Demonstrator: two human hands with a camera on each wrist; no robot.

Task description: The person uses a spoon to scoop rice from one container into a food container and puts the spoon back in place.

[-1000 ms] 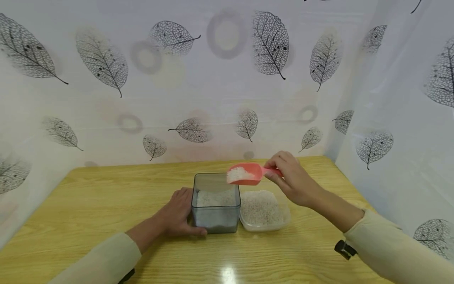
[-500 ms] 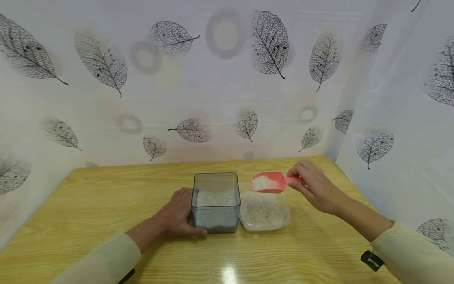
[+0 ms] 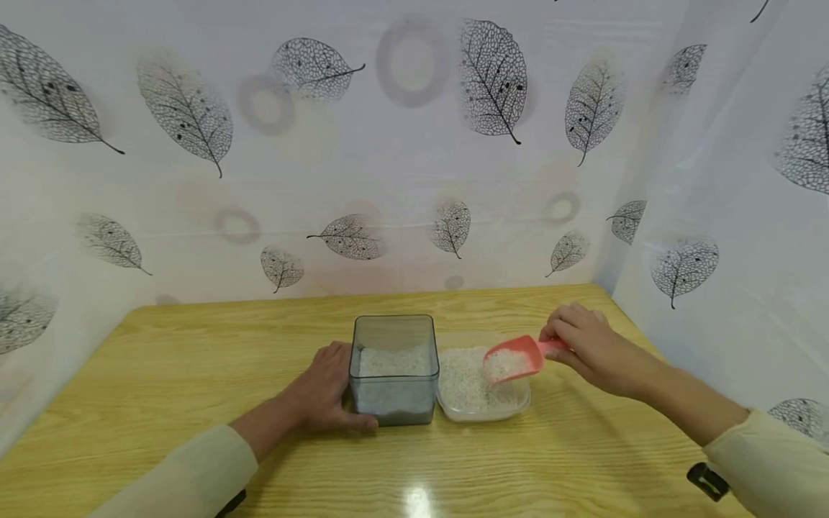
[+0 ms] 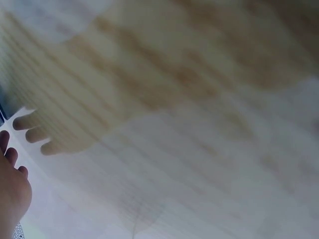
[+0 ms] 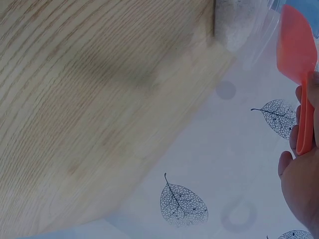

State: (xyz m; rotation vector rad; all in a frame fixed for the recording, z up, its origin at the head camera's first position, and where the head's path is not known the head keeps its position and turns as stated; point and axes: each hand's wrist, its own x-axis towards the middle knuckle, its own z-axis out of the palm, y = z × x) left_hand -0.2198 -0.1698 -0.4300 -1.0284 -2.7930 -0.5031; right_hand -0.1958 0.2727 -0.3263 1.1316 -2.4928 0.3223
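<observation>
My right hand [image 3: 591,352] grips the handle of a red scoop [image 3: 536,350]. White grains that look like rice [image 3: 506,365] lie in the scoop, which tilts down to the left over the right part of a clear plastic tub [image 3: 482,415]. Similar grains [image 3: 465,381] fill that tub. My left hand [image 3: 324,392] rests along the left side of a grey see-through box [image 3: 396,399], its thumb along the lower front. More white grains [image 3: 393,361] lie inside the box. The right wrist view shows the scoop [image 5: 298,45] from below, my fingers curled round its handle.
Box and tub stand side by side on a wood-grain table [image 3: 194,360]. Behind and to the right hangs a white sheet with leaf prints [image 3: 414,165]. A black strap piece [image 3: 707,480] shows under the right sleeve.
My right hand has carried the loaded scoop right and down, from above the grey box's right edge to the clear tub, where it now tips. The left hand has stayed still.
</observation>
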